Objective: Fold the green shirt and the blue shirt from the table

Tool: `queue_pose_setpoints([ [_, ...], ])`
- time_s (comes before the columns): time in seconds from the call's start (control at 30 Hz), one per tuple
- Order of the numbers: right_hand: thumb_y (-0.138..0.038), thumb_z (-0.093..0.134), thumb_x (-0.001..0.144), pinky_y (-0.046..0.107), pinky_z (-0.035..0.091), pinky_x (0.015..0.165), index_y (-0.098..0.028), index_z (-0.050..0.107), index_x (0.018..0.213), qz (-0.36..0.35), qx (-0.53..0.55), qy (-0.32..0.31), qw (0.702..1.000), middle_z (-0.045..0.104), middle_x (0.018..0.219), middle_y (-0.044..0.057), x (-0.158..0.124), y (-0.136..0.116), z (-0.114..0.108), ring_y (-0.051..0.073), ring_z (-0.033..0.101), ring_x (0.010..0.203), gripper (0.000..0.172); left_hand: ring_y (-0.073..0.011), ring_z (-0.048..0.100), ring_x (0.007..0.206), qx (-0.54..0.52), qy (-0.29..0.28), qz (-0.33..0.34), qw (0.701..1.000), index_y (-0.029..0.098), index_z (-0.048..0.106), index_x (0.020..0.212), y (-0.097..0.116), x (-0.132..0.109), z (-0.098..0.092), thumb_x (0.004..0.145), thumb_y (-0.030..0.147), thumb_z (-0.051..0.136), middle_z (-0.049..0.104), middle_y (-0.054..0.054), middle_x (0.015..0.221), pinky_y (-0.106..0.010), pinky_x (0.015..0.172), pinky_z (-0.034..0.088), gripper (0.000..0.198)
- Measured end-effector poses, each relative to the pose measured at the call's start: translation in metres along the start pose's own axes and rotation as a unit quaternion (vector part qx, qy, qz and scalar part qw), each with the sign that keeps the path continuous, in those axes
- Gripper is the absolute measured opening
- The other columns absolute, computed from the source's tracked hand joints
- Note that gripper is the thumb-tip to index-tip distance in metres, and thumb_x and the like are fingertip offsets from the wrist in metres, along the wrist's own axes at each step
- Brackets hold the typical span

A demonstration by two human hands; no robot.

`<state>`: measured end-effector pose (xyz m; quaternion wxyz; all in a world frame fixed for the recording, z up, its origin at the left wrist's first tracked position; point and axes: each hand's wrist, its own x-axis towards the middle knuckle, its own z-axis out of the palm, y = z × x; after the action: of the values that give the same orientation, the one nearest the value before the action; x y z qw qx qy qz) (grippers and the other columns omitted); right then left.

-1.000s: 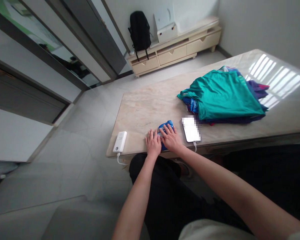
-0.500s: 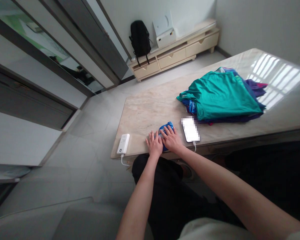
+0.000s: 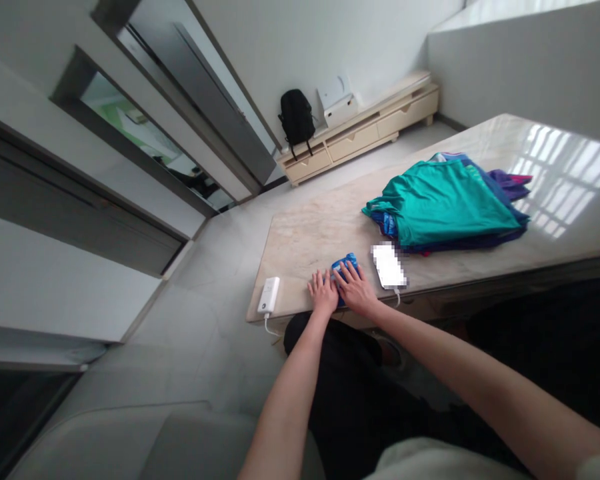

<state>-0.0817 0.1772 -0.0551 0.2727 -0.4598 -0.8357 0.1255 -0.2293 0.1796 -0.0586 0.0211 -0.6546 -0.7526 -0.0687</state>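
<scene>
A small blue bundle of folded cloth [image 3: 351,258] lies near the front edge of the marble-look table [image 3: 300,233]. My right hand [image 3: 356,291] rests flat on top of it, fingers spread and covering most of it. Against its left side, my left hand [image 3: 324,293] lies flat with fingers stretched out, partly on the tabletop; whether its inner edge presses on the cloth I cannot tell. Just right of my hands is a phone [image 3: 389,265] with a blanked-out screen and a white cable. To the left sits a white power bank [image 3: 269,295], also with a cable.
A pile of garments lies at the table's right, topped by a teal shirt [image 3: 445,203]. Across the floor stands a low cabinet [image 3: 355,139] bearing a black backpack [image 3: 297,119] and a white box [image 3: 340,110]. Doors line the left; a grey seat [image 3: 195,443] is at lower left.
The whole view has shifted, so the table, cabinet and hands appear lower and further right. Both hands stay flat at the blue cloth, with no clear movement relative to it.
</scene>
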Motion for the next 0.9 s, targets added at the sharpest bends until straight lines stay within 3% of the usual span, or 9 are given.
queue_pose_setpoints([
  [0.1, -0.017, 0.049, 0.094, 0.051, 0.021, 0.127, -0.023, 0.042, 0.158, -0.048, 0.025, -0.002, 0.999, 0.028, 0.169, 0.009, -0.069, 0.0, -0.019, 0.03, 0.02, 0.157, 0.065, -0.0322, 0.019, 0.158, 0.0, 0.029, 0.008, 1.0, 0.007, 0.029, 0.161, 0.001, -0.006, -0.007, 0.106, 0.036, 0.033, 0.021, -0.019, 0.169, -0.054, 0.127, 0.022, 0.062],
  [0.17, -0.009, 0.046, 0.088, 0.049, 0.027, 0.125, -0.025, 0.048, 0.155, -0.084, 0.102, -0.022, 0.991, 0.037, 0.165, 0.006, -0.125, 0.011, -0.031, 0.027, 0.03, 0.154, 0.069, -0.0281, 0.013, 0.16, -0.004, 0.05, 0.038, 0.998, 0.007, 0.026, 0.162, 0.002, -0.014, -0.011, 0.107, 0.034, 0.027, 0.019, -0.017, 0.17, -0.051, 0.129, 0.017, 0.061],
  [0.23, -0.01, 0.044, 0.087, 0.042, 0.044, 0.113, -0.024, 0.061, 0.143, -0.022, 0.159, -0.081, 0.984, 0.06, 0.145, 0.009, -0.169, 0.027, -0.043, 0.025, 0.054, 0.136, 0.06, -0.0238, 0.016, 0.159, -0.013, 0.046, 0.11, 0.993, 0.013, 0.028, 0.162, 0.004, -0.022, -0.015, 0.108, 0.038, 0.027, 0.022, -0.013, 0.17, -0.049, 0.13, 0.015, 0.06],
  [0.3, -0.015, 0.043, 0.089, 0.038, 0.053, 0.097, -0.023, 0.07, 0.13, 0.071, 0.194, -0.143, 0.968, 0.074, 0.119, 0.008, -0.189, 0.041, -0.055, 0.024, 0.069, 0.112, 0.049, -0.024, 0.02, 0.158, -0.018, 0.006, 0.188, 0.982, 0.017, 0.029, 0.162, 0.005, -0.028, -0.017, 0.106, 0.048, 0.034, 0.023, -0.011, 0.17, -0.047, 0.13, 0.018, 0.064],
  [0.4, -0.024, 0.044, 0.092, 0.037, 0.051, 0.093, -0.022, 0.072, 0.124, 0.149, 0.226, -0.154, 0.95, 0.077, 0.109, 0.007, -0.182, 0.05, -0.066, 0.024, 0.072, 0.103, 0.043, -0.032, 0.015, 0.159, 0.009, -0.056, 0.23, 0.972, 0.018, 0.024, 0.163, 0.005, -0.029, -0.016, 0.093, 0.066, 0.055, 0.013, -0.014, 0.172, -0.054, 0.128, 0.017, 0.09],
  [0.53, -0.026, 0.044, 0.091, 0.033, 0.05, 0.09, -0.022, 0.073, 0.121, 0.17, 0.241, -0.15, 0.944, 0.078, 0.108, 0.005, -0.163, 0.048, -0.061, 0.023, 0.072, 0.102, 0.042, -0.0411, 0.01, 0.158, 0.055, -0.064, 0.215, 0.973, 0.019, 0.016, 0.165, 0.002, -0.022, -0.013, 0.072, 0.071, 0.078, 0.005, -0.017, 0.172, -0.062, 0.126, 0.013, 0.123],
  [0.9, -0.023, 0.045, 0.089, 0.031, 0.049, 0.084, -0.019, 0.074, 0.118, 0.206, 0.238, -0.195, 0.929, 0.079, 0.1, 0.007, -0.173, 0.064, -0.035, 0.024, 0.073, 0.096, 0.041, -0.036, 0.02, 0.157, 0.033, -0.06, 0.247, 0.967, 0.026, 0.013, 0.165, -0.016, -0.022, -0.009, 0.062, 0.044, 0.095, 0.016, -0.016, 0.171, -0.056, 0.127, 0.021, 0.133],
])
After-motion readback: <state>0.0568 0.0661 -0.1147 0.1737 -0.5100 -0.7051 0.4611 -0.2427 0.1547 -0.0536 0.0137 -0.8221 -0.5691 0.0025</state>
